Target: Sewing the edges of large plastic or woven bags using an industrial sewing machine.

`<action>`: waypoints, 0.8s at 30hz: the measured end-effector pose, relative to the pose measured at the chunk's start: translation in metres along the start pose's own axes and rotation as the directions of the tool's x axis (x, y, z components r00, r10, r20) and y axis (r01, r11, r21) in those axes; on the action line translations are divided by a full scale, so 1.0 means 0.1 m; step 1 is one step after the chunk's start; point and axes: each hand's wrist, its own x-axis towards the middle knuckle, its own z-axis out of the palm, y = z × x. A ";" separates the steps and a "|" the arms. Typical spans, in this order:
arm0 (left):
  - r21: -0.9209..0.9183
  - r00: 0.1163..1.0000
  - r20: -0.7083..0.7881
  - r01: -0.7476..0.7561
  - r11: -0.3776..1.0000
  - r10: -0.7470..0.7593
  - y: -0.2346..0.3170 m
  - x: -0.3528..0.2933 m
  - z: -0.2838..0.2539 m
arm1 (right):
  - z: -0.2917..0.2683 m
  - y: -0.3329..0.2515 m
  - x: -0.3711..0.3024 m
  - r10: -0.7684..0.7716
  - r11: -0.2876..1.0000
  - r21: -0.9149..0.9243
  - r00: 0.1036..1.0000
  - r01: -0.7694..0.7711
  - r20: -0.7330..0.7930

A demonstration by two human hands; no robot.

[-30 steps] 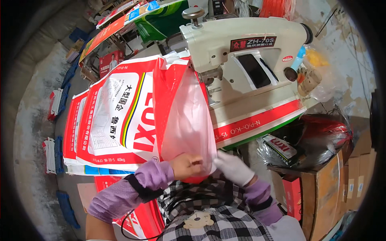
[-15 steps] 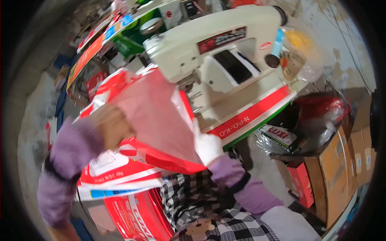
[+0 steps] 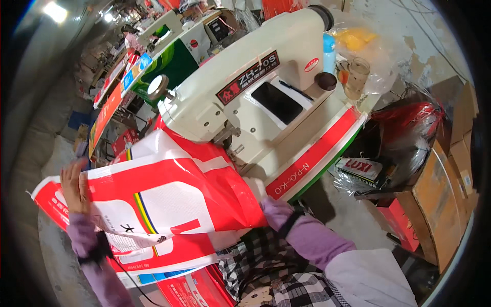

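A large red and white woven sack [image 3: 169, 197] with a coloured stripe lies spread across my lap in front of a cream industrial sewing machine [image 3: 245, 97]. My left hand [image 3: 74, 187] grips the sack's far left edge, arm stretched out. My right hand [image 3: 255, 188], in a white glove, holds the sack's right end close to the machine's needle area; the sack covers most of that hand. More red and white sacks [image 3: 169, 266] lie stacked underneath.
On the machine's table stand a blue bottle [image 3: 329, 51], a glass jar [image 3: 357, 77] and a dark cup [image 3: 326, 80]. Cardboard boxes [image 3: 440, 194] and a dark plastic bag [image 3: 404, 133] sit at the right. Other machines and a distant person [image 3: 134, 41] are at the back left.
The pink inner liner that both hands held upright is no longer visible. My left arm has swung far out to the left, and the sack now lies flat and sideways.
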 end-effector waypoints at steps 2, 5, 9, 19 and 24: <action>0.095 0.954 0.119 0.267 0.959 -0.277 -0.94 -0.38 0.37 | -0.02 0.08 -0.27 -0.103 0.994 -0.046 0.989 0.098 -0.104; 0.182 0.712 0.237 0.636 0.750 -0.661 -1.53 -1.04 0.51 | -0.36 -0.10 -0.81 -0.312 0.853 0.332 0.903 0.404 -0.295; -0.448 0.705 -0.254 0.520 0.727 -0.662 -2.10 -2.02 -0.11 | -0.94 -0.40 -1.13 -0.543 0.746 0.425 0.838 0.513 -0.057; -0.157 0.713 0.066 0.698 0.698 -0.698 1.05 -4.16 -0.87 | -0.48 0.40 -1.43 -0.300 0.745 0.649 0.946 0.154 0.120; 0.056 0.474 0.588 0.784 0.618 -0.655 0.95 -4.81 0.00 | -0.40 0.21 -1.34 -0.302 0.728 0.677 0.937 0.107 0.177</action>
